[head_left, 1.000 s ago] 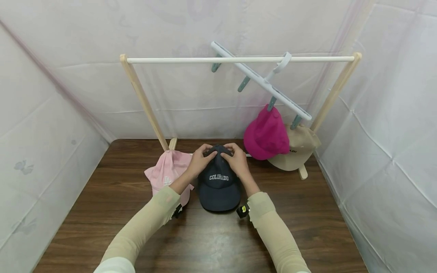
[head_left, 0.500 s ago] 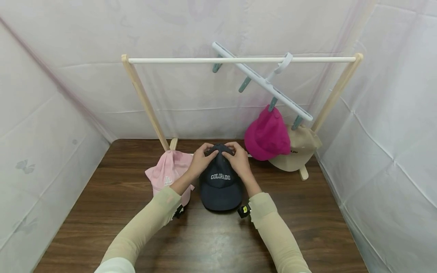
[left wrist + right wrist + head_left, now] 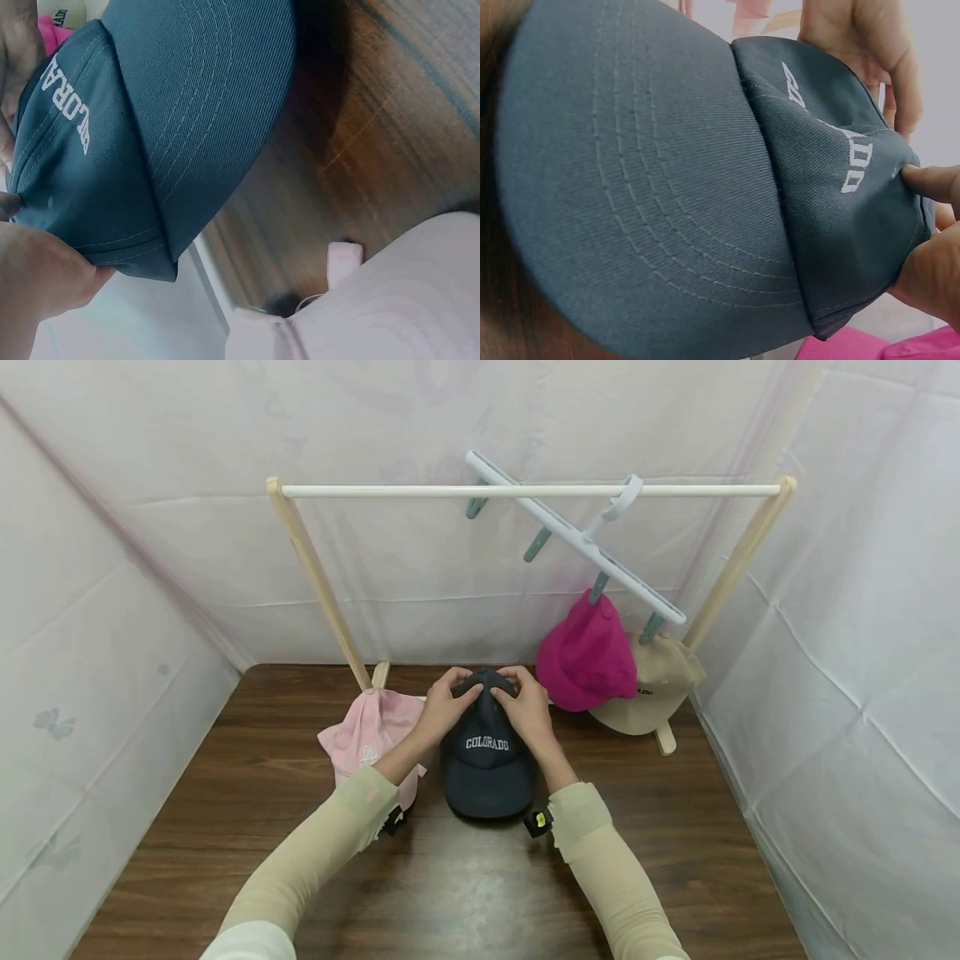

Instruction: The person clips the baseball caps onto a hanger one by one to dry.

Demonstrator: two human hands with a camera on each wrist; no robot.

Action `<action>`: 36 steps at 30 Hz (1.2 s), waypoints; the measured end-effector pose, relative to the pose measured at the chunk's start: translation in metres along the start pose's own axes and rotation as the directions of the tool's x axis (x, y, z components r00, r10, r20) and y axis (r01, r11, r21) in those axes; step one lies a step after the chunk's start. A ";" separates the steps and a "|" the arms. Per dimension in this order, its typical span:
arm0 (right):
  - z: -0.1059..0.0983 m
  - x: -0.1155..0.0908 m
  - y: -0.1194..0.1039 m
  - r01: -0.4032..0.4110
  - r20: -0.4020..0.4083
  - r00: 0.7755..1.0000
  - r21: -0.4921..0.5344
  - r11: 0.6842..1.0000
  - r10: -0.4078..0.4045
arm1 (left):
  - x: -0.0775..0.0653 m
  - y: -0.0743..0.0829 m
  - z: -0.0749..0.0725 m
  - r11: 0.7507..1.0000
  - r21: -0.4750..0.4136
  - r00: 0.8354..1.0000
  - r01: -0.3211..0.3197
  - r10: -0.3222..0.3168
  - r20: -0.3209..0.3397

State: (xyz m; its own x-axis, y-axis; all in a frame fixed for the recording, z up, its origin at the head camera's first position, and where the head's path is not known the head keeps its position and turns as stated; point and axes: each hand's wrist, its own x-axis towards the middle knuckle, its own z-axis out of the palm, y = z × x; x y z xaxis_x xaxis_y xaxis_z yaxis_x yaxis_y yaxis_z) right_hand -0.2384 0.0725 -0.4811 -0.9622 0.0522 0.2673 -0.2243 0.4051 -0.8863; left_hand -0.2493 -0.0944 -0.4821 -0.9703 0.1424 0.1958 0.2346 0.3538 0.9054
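Observation:
Both hands hold a dark navy baseball cap (image 3: 487, 777) with COLORADO in white letters, its brim toward the person. My left hand (image 3: 442, 712) pinches the crown's top left, thumb in front and fingers behind. On the opposite side my right hand (image 3: 528, 710) pinches the crown likewise, the two thumbs nearly meeting. The right wrist view shows the brim (image 3: 652, 187) close up, with the right thumb pressed into the cloth. In the left wrist view the crown (image 3: 82, 165) is creased between the hands. Fingertips behind the cap are hidden.
A pink cap (image 3: 375, 735) lies left on the wooden table (image 3: 480, 893). Above, a white rack bar (image 3: 390, 492) carries a clip hanger (image 3: 570, 533), hanging askew. Clips hold a magenta cap (image 3: 587, 656) and a beige cap (image 3: 656, 685) at the right.
Both hands have shifted the navy cap slightly right and a little away from the person. Their pinch on the crown stays the same; the other caps have not moved.

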 end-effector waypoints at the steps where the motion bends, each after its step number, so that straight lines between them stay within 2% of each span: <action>1: -0.001 0.000 -0.001 0.002 -0.003 1.000 0.000 1.000 -0.002 | 0.001 0.002 0.000 1.000 0.008 1.000 -0.005 0.005 0.001; 7: -0.006 -0.001 -0.004 0.007 -0.030 1.000 0.007 1.000 -0.007 | 0.004 0.011 0.002 0.999 0.047 1.000 -0.019 0.019 0.008; 14: -0.017 -0.005 -0.009 0.009 -0.062 0.998 0.058 0.998 -0.005 | 0.003 0.020 0.008 0.999 0.030 0.999 -0.044 0.043 0.014; 24: -0.036 -0.005 -0.022 0.031 -0.072 0.997 0.033 0.999 -0.029 | 0.004 0.040 0.014 0.995 0.005 0.995 -0.095 0.095 -0.007; 30: -0.032 -0.004 -0.025 0.040 -0.081 0.996 0.041 0.998 -0.037 | 0.003 0.041 0.009 0.994 0.037 0.995 -0.101 0.102 -0.013; 36: -0.024 -0.002 -0.029 0.046 -0.125 0.991 0.076 0.996 -0.036 | 0.006 0.045 0.002 0.993 0.042 0.993 -0.114 0.115 -0.018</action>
State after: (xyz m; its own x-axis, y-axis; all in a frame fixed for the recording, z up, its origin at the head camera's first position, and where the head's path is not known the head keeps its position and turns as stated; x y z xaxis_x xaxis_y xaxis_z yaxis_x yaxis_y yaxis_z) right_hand -0.2259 0.0828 -0.4471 -0.9266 0.1514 0.3443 -0.2791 0.3369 -0.8992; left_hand -0.2441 -0.0753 -0.4409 -0.9378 0.1655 0.3053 0.3461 0.3734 0.8607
